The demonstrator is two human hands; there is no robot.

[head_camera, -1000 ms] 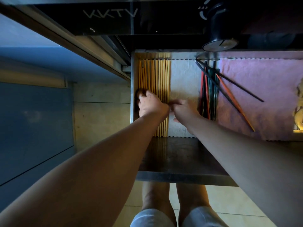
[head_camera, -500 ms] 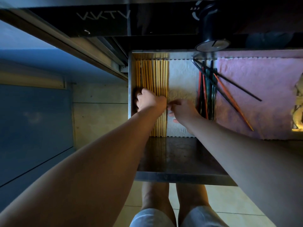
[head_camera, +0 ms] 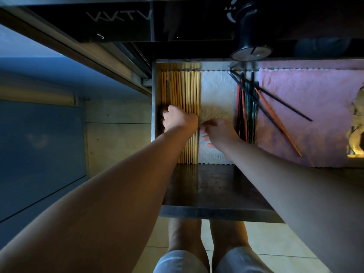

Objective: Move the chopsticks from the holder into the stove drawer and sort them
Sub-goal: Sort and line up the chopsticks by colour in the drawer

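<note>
The drawer [head_camera: 155, 99] stood open below the stove, a black knob [head_camera: 250, 53] above it at 12 o'clock. The bamboo chopsticks [head_camera: 189, 91] lay in a neat parallel row on the drawer's 9 o'clock side, running from 12 to 6. Our left hand [head_camera: 178, 120] rested back-up on that row, its fingers bent down toward the drawer's wall at 9 o'clock; we could not tell whether it gripped any. Our right hand [head_camera: 218, 131] lay on the white liner [head_camera: 214, 89], fingertips reaching to 9 o'clock and meeting the row's edge; whether they pinched a stick we could not tell. At 3 o'clock of the liner lay the dark chopsticks [head_camera: 246, 107], bunched, with an orange one [head_camera: 275, 119] and a black one [head_camera: 285, 105] slanting loose over the pink cloth [head_camera: 315, 125].
</note>
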